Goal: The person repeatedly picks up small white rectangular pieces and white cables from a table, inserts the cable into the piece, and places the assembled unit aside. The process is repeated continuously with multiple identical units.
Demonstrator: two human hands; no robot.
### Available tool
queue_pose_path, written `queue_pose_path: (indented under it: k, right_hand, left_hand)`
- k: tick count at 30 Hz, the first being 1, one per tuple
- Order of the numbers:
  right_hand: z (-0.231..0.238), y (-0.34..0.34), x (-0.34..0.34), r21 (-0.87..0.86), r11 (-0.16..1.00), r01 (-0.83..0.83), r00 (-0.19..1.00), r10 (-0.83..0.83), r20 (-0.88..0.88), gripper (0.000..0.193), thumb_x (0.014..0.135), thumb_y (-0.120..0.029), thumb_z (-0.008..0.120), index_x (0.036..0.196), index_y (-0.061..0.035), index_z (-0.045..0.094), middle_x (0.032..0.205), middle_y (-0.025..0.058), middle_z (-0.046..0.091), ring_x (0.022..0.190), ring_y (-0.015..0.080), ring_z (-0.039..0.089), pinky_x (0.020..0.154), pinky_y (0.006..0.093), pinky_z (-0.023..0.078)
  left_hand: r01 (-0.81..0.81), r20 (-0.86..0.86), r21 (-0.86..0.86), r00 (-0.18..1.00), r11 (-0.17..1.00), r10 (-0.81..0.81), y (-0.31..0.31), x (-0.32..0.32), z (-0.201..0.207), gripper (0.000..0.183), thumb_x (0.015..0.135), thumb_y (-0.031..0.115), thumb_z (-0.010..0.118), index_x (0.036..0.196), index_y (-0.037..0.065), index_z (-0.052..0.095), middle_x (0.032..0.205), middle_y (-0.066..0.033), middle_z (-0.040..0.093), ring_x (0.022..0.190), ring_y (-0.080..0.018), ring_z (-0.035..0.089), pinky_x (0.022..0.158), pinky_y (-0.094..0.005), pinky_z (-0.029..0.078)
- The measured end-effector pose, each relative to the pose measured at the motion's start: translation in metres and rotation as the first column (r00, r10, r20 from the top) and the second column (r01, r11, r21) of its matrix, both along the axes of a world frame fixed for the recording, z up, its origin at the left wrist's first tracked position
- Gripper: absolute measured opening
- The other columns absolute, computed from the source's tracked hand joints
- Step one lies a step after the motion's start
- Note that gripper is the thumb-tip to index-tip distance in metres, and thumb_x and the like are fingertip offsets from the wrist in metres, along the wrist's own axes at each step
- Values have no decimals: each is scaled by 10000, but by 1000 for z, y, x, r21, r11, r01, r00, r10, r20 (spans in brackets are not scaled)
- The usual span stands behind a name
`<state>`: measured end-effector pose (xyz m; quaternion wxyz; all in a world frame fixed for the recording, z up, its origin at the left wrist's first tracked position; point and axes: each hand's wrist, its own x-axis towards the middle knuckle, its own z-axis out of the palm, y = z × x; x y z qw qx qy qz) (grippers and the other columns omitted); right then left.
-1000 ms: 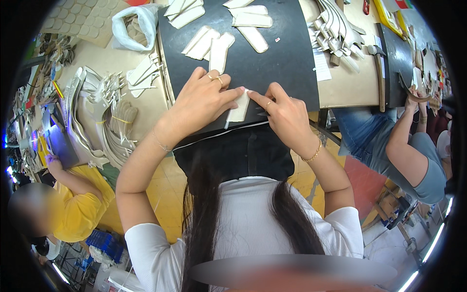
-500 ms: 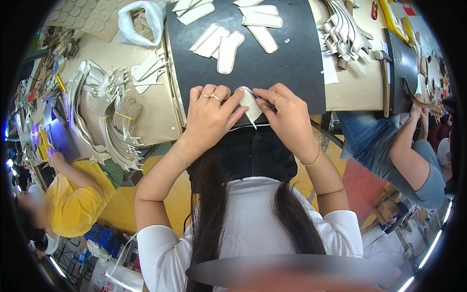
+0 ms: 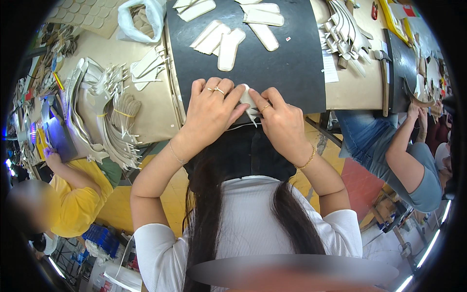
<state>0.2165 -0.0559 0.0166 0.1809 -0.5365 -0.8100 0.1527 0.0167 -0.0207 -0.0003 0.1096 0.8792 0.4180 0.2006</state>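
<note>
Cream strip point(image 3: 249, 101), a small pale cut piece, sits pinched between both hands at the near edge of the black mat point(image 3: 292, 73), right above the person's dark apron. From the head camera, the left hand point(image 3: 211, 111) closes its fingers on the strip's left side, two rings showing on it. The right hand point(image 3: 281, 121) grips the strip's right side with thumb and forefinger, a ring on one finger and a gold bracelet at the wrist.

Farther up the mat, near its far edge, lie more cream pieces point(image 3: 221, 41), some overlapping. Left of the mat, on the tan desk point(image 3: 155, 104), bundles of pale straps point(image 3: 104, 117) are stacked toward the desk's left edge, with a white bag point(image 3: 141, 19) at the far corner. Another worker in jeans point(image 3: 404, 155) sits at the right edge; one in yellow point(image 3: 73, 199) sits left.
</note>
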Motion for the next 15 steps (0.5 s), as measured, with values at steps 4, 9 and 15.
queue_pose_path:
  k: [4, 9, 15]
  right_hand:
    - [0, 4, -2, 5, 1000, -26, 999, 26, 21, 381, 836, -45, 685, 1215, -16, 708, 947, 54, 573, 633, 181, 666, 562, 313, 535]
    - [-1, 8, -2, 7, 999, -44, 999, 44, 9, 409, 788, -16, 709, 1192, -75, 735, 956, 37, 597, 615, 202, 649, 572, 332, 534]
    - [8, -8, 14, -45, 998, -46, 999, 47, 21, 438, 757, 13, 732, 1178, -106, 753, 945, 26, 610, 613, 216, 645, 580, 343, 539]
  left_hand:
    - [15, -46, 14, 999, 1000, -14, 1, -5, -3, 394, 846, 319, 787, 1202, 166, 713, 1005, -20, 583, 966, -219, 552, 858, -409, 382]
    - [-75, -41, 9, 996, 997, 76, -1, -12, -2, 395, 836, 347, 798, 1201, 208, 740, 995, -22, 571, 968, -221, 539, 851, -415, 365]
    - [-105, -58, -4, 993, 994, 105, -2, -12, -1, 422, 809, 329, 831, 1210, 229, 748, 1003, -16, 567, 978, -220, 543, 861, -398, 379]
